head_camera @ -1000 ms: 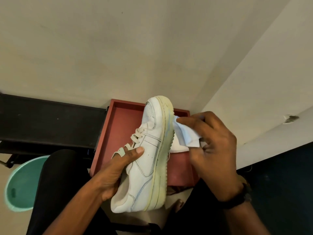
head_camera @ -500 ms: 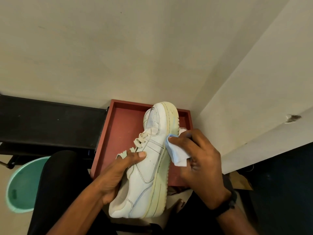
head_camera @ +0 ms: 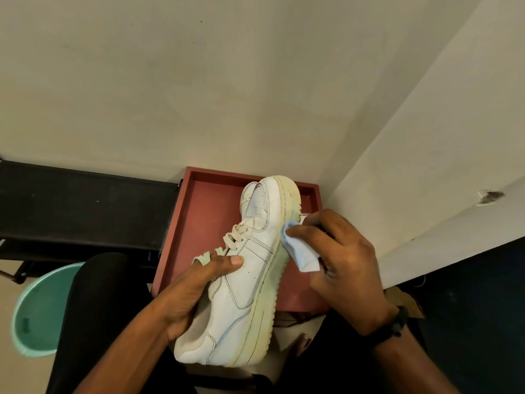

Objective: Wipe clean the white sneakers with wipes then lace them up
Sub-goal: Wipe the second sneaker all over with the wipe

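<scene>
Inspector: Cream walls meet at a corner behind the work. What lies below them?

Clerk: A red tray [head_camera: 199, 217] sits against the foot of the wall. To its left is a black surface [head_camera: 85, 206], and lower left a teal bucket [head_camera: 37, 308] stands on the floor. The person's knee, in black trousers [head_camera: 105, 294], shows between bucket and tray.

Inspector: Location of the white sneaker [head_camera: 250, 282]?

Clerk: It is held in the air over the near part of the tray and the lap. It is turned on its side, toe towards the wall, heel towards the person. The sole edge faces right. The midsole is yellowed along its length. The laces [head_camera: 235, 237] show only in part and hang loose by the tongue.

Inspector: Left hand [head_camera: 196, 288]?

Clerk: It grips the sneaker at the collar, with the thumb laid flat on the side panel. The remaining fingers are hidden behind the shoe.

Inspector: Right hand [head_camera: 349, 268]?

Clerk: Its fingers and thumb are closed on a folded pale wipe [head_camera: 301, 251]. The wipe is pressed against the midsole at the forefoot. A black band [head_camera: 397, 322] is on that wrist.
</scene>
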Motion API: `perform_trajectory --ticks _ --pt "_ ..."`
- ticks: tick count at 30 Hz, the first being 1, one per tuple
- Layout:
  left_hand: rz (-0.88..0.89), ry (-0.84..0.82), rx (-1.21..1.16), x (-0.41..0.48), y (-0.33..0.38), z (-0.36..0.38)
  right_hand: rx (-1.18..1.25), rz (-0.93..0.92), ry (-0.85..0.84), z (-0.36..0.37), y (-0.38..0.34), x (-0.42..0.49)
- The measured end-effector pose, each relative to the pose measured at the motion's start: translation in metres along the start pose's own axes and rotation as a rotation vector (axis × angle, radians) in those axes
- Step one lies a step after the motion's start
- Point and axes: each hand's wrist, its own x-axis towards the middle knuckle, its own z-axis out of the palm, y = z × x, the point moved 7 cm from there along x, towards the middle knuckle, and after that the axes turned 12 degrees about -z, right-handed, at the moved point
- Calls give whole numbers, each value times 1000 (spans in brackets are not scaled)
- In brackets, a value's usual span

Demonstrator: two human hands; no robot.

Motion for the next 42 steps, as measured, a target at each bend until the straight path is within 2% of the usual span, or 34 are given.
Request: perform_trajectory --ticks 5,12,19,25,32,38,42 --pt "-2 -24 -11 1 1 -1 19 -107 -78 8 -21 -8" --pt "-20 -17 42 0 -1 -1 -12 49 46 -7 7 0" --pt "9 5 51 0 1 -6 25 -19 -26 6 -17 -8" --pt "35 -26 80 -1 3 1 3 136 158 -15 12 5" --pt "59 -38 46 -1 5 0 -4 19 17 -4 -17 -8" --pt "52 -73 68 0 3 5 -28 123 161 -23 15 14" --pt "45 -60 72 1 3 2 -42 101 131 -21 16 16"
